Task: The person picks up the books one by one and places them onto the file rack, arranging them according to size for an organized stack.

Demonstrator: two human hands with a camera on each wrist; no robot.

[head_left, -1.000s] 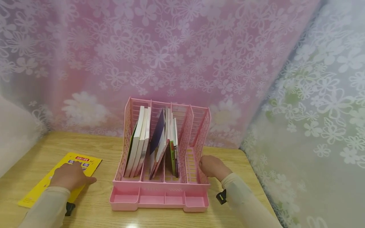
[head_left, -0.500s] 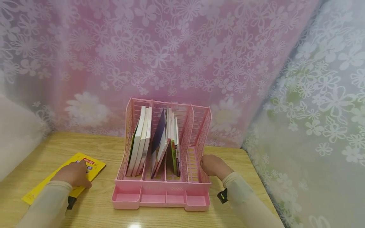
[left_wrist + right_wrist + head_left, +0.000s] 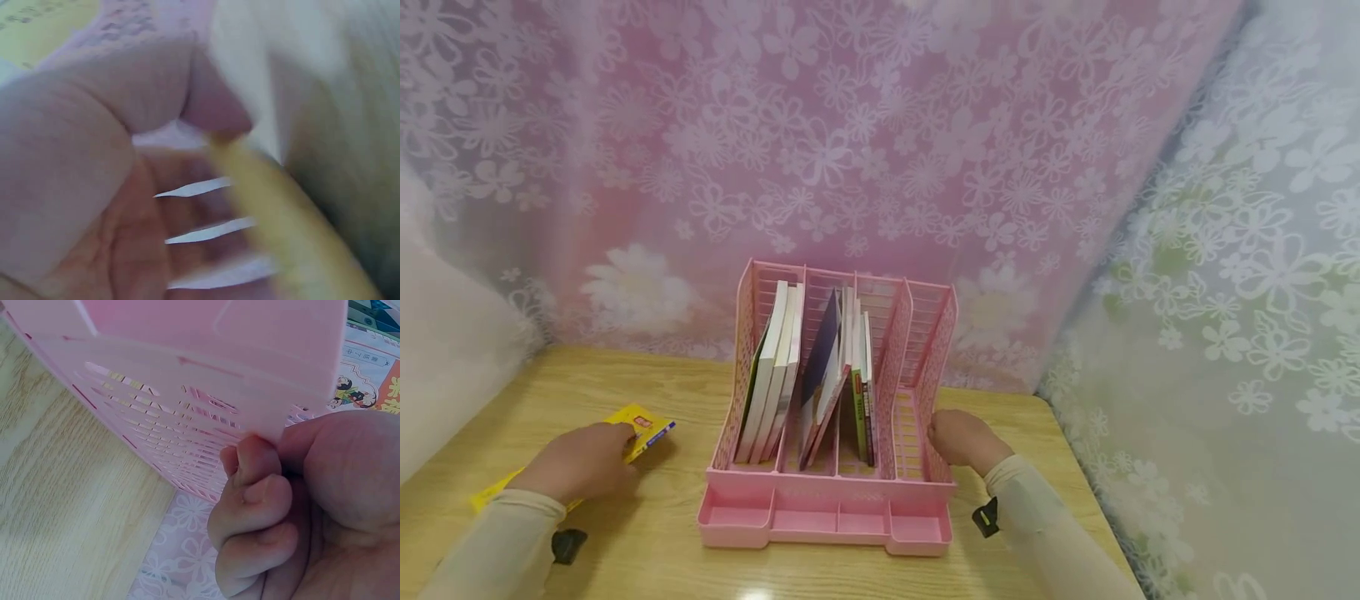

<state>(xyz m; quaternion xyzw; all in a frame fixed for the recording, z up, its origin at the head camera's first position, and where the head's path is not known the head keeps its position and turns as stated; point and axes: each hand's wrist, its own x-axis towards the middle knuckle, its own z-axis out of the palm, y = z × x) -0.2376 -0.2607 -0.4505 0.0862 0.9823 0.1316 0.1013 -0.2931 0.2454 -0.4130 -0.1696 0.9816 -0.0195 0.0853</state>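
Note:
In the head view my left hand grips a yellow book at the left of the table. The hand covers the book's middle, and its far end tilts up off the wood. Blurred in the left wrist view, the thumb pinches the book's yellow edge against the fingers behind. My right hand holds the right side wall of a pink book rack. Close up in the right wrist view, thumb and curled fingers pinch that perforated wall.
White-edged books lean in the rack's left slot. More books stand in the middle slots; the right slot holds none. Small trays line the rack's front. A flowered curtain hangs behind the wooden table.
My left hand has taken hold of the yellow book, and its far end has risen and tipped. The right hand stays on the rack's side wall. The view has shifted slightly.

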